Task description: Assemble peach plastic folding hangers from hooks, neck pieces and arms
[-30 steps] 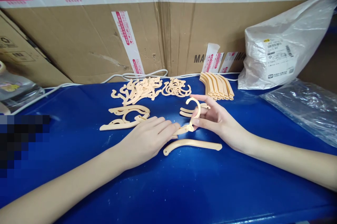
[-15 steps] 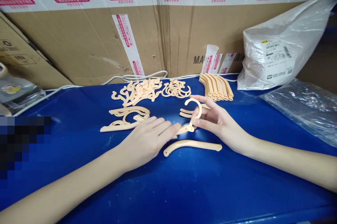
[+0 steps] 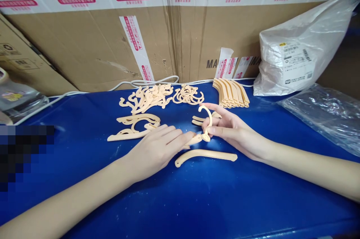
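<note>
Between the fingers of my right hand (image 3: 230, 130) is a beige hanger hook (image 3: 208, 119), its curved end up and its round base low. My left hand (image 3: 161, 149) is closed over a beige hanger arm (image 3: 196, 140), whose end shows past the fingertips and meets the hook's base; whether the two are joined I cannot tell. Just in front of my hands lies a loose curved hanger arm (image 3: 205, 154). More curved pieces (image 3: 198, 120) lie partly hidden behind my right hand. To the left of my left hand is a folded hanger (image 3: 129, 136).
At the back of the blue table (image 3: 197, 201) are a heap of small hanger parts (image 3: 152, 96), a pile of hooks (image 3: 189, 94) and stacked hanger arms (image 3: 231, 93). Cardboard boxes (image 3: 98, 44) stand behind a white cable (image 3: 165, 79). A white plastic bag (image 3: 295, 51) sits back right.
The hook in my right hand has turned and its base has shifted slightly to the right of the hanger arm's end. My left hand has barely moved.
</note>
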Action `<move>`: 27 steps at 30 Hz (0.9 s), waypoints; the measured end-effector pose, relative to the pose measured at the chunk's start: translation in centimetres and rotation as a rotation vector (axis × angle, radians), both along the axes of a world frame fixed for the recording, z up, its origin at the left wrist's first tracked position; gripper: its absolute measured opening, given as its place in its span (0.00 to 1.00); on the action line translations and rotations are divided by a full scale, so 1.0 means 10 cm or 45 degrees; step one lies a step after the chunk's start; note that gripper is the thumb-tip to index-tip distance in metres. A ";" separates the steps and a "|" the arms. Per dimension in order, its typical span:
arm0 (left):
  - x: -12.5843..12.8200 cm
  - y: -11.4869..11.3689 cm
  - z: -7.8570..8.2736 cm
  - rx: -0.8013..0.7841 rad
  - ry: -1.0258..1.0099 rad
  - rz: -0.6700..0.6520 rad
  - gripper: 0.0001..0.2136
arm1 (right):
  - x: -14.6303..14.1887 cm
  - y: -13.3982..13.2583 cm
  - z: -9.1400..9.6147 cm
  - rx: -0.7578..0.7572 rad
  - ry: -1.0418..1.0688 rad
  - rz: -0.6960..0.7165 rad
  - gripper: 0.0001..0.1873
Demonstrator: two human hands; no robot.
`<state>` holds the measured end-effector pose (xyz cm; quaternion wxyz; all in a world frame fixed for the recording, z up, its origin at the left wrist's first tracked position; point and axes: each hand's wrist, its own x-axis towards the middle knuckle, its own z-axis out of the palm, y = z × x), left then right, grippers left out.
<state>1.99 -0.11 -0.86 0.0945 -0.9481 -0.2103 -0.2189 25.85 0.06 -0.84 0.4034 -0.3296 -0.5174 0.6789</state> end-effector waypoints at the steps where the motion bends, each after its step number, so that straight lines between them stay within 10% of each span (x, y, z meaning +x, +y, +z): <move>1: 0.00 0.00 0.00 0.010 -0.005 0.002 0.12 | 0.00 0.00 0.00 -0.001 -0.001 -0.005 0.32; 27: 0.03 0.00 0.02 0.030 -0.039 0.003 0.12 | 0.01 0.02 -0.01 -0.020 0.028 0.012 0.30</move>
